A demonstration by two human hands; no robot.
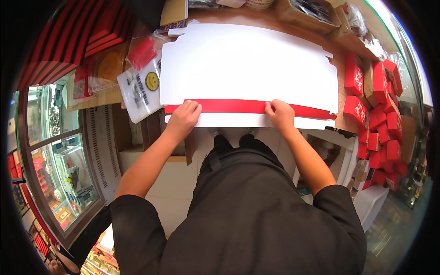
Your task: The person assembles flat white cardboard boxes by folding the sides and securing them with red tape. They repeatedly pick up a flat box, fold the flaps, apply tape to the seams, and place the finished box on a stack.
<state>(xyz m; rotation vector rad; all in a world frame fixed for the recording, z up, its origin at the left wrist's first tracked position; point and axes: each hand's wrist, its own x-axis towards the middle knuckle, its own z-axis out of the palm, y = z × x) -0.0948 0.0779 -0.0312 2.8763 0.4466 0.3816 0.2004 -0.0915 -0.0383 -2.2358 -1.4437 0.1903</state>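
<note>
A large flat cardboard box blank, white inside with notched corners, lies on the wooden table in front of me. Along its near edge a red strip shows where a flap is folded over, and a white strip runs below it at the table's front edge. At the left part of this edge, my left hand is closed with its fingers on the red strip. My right hand is closed on the same strip farther right, thumb and curled fingers together. The undersides of both grips are hidden.
Many small red boxes are piled at the right. Open cartons with packaged items stand along the back. A plastic bag with a yellow smiley lies left of the blank. Red-and-black stacks rise at the far left, above a glass display case.
</note>
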